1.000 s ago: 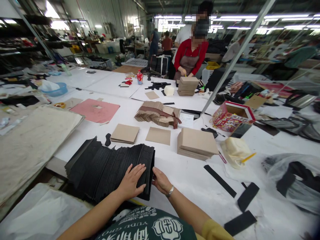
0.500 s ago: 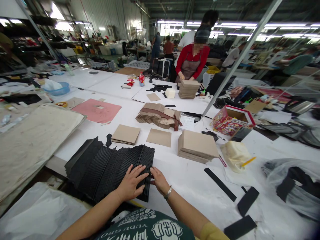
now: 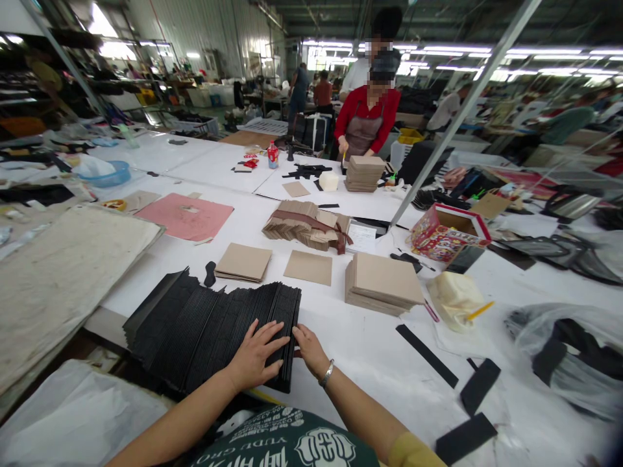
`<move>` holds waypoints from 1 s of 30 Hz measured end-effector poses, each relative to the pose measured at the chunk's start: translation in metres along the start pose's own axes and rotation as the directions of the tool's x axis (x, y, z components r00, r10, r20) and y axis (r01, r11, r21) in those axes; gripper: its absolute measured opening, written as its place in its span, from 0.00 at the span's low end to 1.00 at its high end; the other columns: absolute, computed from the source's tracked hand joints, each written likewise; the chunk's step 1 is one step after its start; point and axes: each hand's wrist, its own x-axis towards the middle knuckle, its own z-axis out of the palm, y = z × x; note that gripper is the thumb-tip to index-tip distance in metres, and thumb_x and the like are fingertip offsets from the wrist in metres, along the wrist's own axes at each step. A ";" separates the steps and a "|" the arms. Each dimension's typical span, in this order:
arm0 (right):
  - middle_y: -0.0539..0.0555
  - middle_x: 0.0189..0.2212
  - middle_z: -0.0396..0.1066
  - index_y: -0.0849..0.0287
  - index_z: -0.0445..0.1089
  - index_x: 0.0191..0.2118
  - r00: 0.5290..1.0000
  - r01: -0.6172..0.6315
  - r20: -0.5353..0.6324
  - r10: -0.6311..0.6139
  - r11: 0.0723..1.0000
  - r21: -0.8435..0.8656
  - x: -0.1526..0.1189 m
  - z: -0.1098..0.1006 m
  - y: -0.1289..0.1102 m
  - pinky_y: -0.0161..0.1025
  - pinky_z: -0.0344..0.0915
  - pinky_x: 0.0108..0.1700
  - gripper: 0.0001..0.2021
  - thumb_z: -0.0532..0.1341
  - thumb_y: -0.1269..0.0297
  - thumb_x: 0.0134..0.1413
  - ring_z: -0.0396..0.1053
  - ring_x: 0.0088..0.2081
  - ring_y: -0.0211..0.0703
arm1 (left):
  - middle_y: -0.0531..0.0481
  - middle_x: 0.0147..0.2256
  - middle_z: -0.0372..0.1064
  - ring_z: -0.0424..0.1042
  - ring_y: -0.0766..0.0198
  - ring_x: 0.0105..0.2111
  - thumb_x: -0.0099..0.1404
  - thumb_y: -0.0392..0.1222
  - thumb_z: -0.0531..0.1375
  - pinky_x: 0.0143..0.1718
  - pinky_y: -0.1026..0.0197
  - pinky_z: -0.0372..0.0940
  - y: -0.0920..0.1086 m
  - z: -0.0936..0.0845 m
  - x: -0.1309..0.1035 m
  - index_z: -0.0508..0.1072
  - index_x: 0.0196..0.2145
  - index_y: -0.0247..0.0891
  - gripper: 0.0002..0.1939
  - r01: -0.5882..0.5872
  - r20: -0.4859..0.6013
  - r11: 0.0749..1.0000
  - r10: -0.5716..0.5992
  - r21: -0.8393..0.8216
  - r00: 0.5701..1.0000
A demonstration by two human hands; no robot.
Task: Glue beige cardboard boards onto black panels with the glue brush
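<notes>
A long fanned row of thin black sheets (image 3: pixel 204 331) lies on the white table in front of me, overlapping and leaning, with an uneven far edge. My left hand (image 3: pixel 257 357) rests flat on its right part, fingers spread. At the right end of the row, my right hand (image 3: pixel 311 353) has curled fingers gripping the edge of the black sheets; some fingertips are hidden there. Something small and dark red shows under that hand. Just beyond the row are a low stack of tan boards (image 3: pixel 243 262), a single tan board (image 3: pixel 308 268) and a taller tan stack (image 3: pixel 384 282).
Fanned tan pieces (image 3: pixel 302 224) with a brown strap lie farther back. Black strips (image 3: pixel 428 355), a plastic bag (image 3: pixel 574 363) and a red patterned box (image 3: pixel 448 233) are on the right. A metal pole (image 3: pixel 438 149) rises there. Across the table stands a co-worker (image 3: pixel 367 123) in red.
My hands stay in nearly the same place on the black sheets. The view shifts slightly. Across the table, the co-worker's hand has moved left from the tan stack and now holds something yellow.
</notes>
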 end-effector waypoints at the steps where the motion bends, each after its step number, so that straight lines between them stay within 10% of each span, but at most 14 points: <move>1: 0.52 0.32 0.67 0.57 0.64 0.38 1.000 0.004 -0.007 -0.004 1.000 -0.004 0.000 0.001 -0.001 0.36 0.66 0.28 0.17 0.54 0.49 0.51 0.65 0.32 0.39 | 0.50 0.60 0.51 0.51 0.52 0.58 0.57 0.43 0.55 0.58 0.39 0.38 0.000 0.000 0.000 0.61 0.54 0.50 0.26 0.001 0.001 1.000 -0.001 -0.002 1.000; 30: 0.53 0.34 0.70 0.60 0.66 0.37 0.973 0.134 -0.130 -0.188 0.931 -0.340 0.011 0.006 -0.001 0.39 0.61 0.42 0.15 0.50 0.54 0.56 0.66 0.37 0.41 | 0.51 0.60 0.50 0.51 0.52 0.58 0.59 0.49 0.55 0.58 0.39 0.38 -0.007 0.001 0.000 0.60 0.55 0.50 0.26 -0.031 0.018 1.000 0.031 0.002 0.999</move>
